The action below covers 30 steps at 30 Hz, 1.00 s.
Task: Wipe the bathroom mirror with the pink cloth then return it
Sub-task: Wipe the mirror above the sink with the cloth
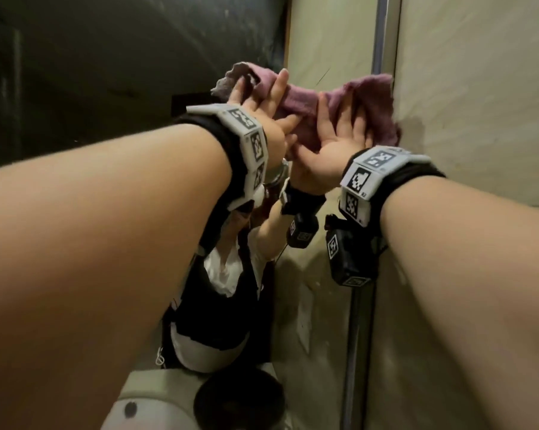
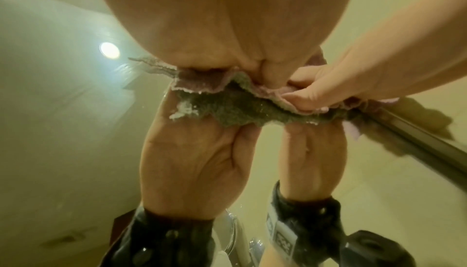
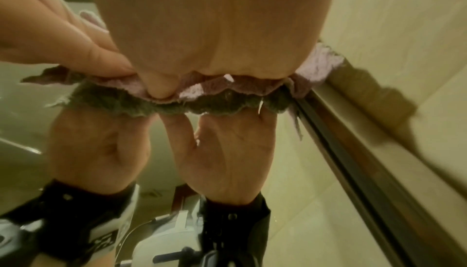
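Note:
The pink cloth [image 1: 296, 97] is spread flat against the mirror [image 1: 107, 72], high up beside its metal frame [image 1: 383, 41]. My left hand [image 1: 262, 103] presses the cloth's left part with straight, spread fingers. My right hand [image 1: 339, 135] presses its right part the same way, thumb pointing toward the left hand. In the left wrist view the left palm [image 2: 227, 31] covers the cloth [image 2: 202, 83], and the right hand [image 2: 328, 83] lies beside it. In the right wrist view the right palm [image 3: 215, 21] sits on the cloth [image 3: 321, 65], with the left hand [image 3: 63, 41] alongside. The glass reflects both hands.
A beige tiled wall [image 1: 479, 88] begins just right of the mirror frame. The glass reflects a person in a white top with black straps. A white basin [image 1: 156, 398] with a dark round shape shows at the bottom. A ceiling light [image 2: 109, 50] is reflected at left.

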Each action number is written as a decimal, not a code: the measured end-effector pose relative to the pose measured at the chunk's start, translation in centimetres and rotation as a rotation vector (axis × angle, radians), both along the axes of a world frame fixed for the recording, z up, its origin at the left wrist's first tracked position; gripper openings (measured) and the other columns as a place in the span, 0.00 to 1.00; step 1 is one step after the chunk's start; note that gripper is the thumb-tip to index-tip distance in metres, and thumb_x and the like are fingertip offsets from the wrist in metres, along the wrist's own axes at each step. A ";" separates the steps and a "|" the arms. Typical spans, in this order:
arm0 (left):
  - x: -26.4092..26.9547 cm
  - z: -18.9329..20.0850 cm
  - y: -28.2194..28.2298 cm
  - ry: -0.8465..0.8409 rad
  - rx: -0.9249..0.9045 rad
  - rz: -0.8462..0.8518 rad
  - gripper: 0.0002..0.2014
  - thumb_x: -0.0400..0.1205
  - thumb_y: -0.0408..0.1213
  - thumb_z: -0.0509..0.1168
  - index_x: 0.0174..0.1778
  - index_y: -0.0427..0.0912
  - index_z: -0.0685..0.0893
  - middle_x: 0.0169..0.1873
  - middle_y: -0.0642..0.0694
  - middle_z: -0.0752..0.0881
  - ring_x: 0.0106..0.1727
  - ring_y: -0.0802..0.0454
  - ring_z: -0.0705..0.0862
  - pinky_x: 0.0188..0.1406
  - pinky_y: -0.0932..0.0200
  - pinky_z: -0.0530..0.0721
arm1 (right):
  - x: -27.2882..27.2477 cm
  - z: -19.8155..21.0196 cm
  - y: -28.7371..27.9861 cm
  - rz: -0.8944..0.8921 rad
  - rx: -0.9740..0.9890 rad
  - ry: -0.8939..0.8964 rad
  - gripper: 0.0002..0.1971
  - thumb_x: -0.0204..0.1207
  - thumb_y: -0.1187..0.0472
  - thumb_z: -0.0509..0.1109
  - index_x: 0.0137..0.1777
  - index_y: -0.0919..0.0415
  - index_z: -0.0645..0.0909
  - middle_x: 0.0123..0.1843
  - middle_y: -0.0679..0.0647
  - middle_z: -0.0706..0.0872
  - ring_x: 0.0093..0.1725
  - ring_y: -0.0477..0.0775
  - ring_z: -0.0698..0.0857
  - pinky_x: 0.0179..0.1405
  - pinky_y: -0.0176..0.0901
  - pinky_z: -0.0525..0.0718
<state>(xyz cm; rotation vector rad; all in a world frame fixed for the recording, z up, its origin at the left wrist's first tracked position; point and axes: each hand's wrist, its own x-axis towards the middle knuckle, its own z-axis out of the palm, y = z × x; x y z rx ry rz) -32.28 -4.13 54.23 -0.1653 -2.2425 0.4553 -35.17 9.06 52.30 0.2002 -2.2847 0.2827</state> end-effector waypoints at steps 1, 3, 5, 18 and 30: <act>0.0 0.1 0.1 -0.020 0.008 -0.016 0.26 0.88 0.51 0.44 0.83 0.57 0.52 0.82 0.38 0.30 0.84 0.33 0.41 0.82 0.38 0.37 | 0.0 -0.1 -0.1 0.000 -0.004 0.005 0.42 0.78 0.39 0.56 0.82 0.44 0.32 0.84 0.57 0.30 0.84 0.64 0.35 0.82 0.60 0.37; 0.1 0.0 0.1 -0.075 0.034 -0.035 0.27 0.87 0.50 0.49 0.83 0.57 0.52 0.82 0.39 0.29 0.84 0.32 0.42 0.83 0.41 0.40 | 0.3 -0.7 -0.3 0.003 -0.029 0.004 0.41 0.79 0.40 0.56 0.82 0.45 0.32 0.84 0.57 0.30 0.84 0.64 0.35 0.82 0.59 0.37; 0.1 -0.7 0.3 -0.119 0.055 -0.046 0.28 0.87 0.48 0.54 0.83 0.59 0.53 0.82 0.41 0.28 0.84 0.30 0.41 0.84 0.42 0.42 | 0.5 -1.7 -0.3 0.005 -0.046 -0.012 0.41 0.79 0.41 0.57 0.82 0.45 0.32 0.84 0.57 0.30 0.84 0.63 0.34 0.82 0.58 0.37; 1.0 -4.1 0.6 -0.246 0.055 -0.067 0.24 0.87 0.51 0.48 0.82 0.61 0.56 0.83 0.44 0.30 0.85 0.37 0.43 0.83 0.46 0.39 | 1.9 -4.2 0.3 -0.031 -0.008 -0.155 0.44 0.80 0.43 0.59 0.81 0.45 0.28 0.83 0.57 0.26 0.83 0.62 0.33 0.83 0.57 0.40; 0.2 -9.0 -0.3 -0.248 -0.012 -0.005 0.27 0.87 0.55 0.42 0.83 0.60 0.45 0.81 0.43 0.25 0.85 0.35 0.42 0.82 0.44 0.34 | 1.3 -8.4 0.5 -0.036 0.028 -0.213 0.43 0.80 0.39 0.54 0.79 0.46 0.24 0.82 0.56 0.24 0.83 0.61 0.31 0.82 0.56 0.36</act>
